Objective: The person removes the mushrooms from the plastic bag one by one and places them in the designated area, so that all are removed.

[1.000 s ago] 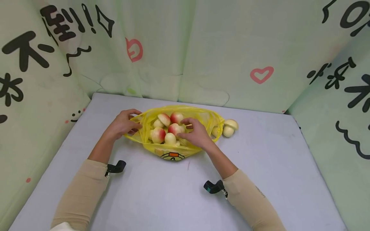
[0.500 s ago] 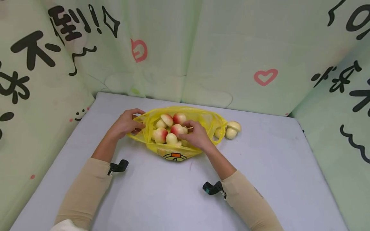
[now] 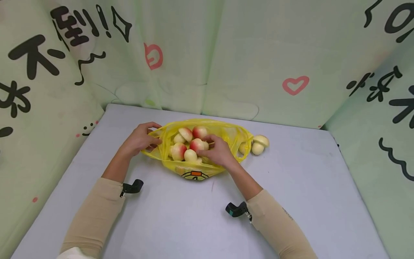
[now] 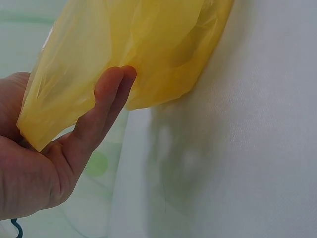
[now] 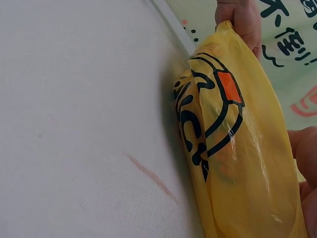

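Note:
A yellow plastic bag [image 3: 171,166] lies spread on the table with its mouth up. Inside are several toy mushrooms, some with red-and-cream caps and some plain cream. My left hand [image 3: 139,137] holds the bag's left end; in the left wrist view, the thin plastic [image 4: 74,59] passes between the thumb and fingers. My right hand [image 3: 220,151] reaches into the mouth, its thumb and fingers pinching a red-and-cream mushroom [image 3: 196,145]. In the right wrist view the bag's wall hides most of that hand.
A cream mushroom [image 3: 260,144] lies outside the bag's right end, and another [image 3: 243,148] shows through the yellow plastic beside it. The white table [image 3: 181,223] meets a printed green curtain [image 3: 245,57] at the back and sides.
My right thumb and fingers have drawn slightly closer around the red-and-cream mushroom. The left hand stays on the bag's end; the head view has shifted a little.

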Demonstrator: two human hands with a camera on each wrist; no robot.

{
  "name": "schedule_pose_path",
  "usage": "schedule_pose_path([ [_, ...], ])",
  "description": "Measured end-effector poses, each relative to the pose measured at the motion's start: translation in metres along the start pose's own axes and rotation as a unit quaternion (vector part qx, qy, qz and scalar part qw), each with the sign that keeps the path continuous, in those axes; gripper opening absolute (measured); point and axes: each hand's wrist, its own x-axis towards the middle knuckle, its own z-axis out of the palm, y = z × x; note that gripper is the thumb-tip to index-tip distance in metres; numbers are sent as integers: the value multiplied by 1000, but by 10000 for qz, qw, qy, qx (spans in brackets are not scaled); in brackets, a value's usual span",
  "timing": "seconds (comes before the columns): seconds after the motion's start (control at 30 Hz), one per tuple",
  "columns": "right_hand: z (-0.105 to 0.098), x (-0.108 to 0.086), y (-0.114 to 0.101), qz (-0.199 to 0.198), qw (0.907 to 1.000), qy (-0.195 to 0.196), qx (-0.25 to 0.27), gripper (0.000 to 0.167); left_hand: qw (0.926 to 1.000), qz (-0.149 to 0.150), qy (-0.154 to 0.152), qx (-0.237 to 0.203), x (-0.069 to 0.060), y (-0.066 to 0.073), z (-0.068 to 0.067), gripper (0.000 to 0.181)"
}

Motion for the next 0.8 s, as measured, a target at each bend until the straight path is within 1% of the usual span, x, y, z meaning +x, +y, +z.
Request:
schedule_pose_path([
  [0.2,2,1,0,-10,9999,37,-149,64,10000,12,6,6,0,0,0,55],
  [0.33,4,3,3,-54,9997,142,-168,61,10000,21,15,38,0,1,0,55],
  [0.6,4,1,2,104,9996,214,-126,57,10000,11,7,59,0,1,0,55],
  [0.8,3,-2,1,5,9994,308,-153,57,10000,26,16,61,1,0,0,55],
])
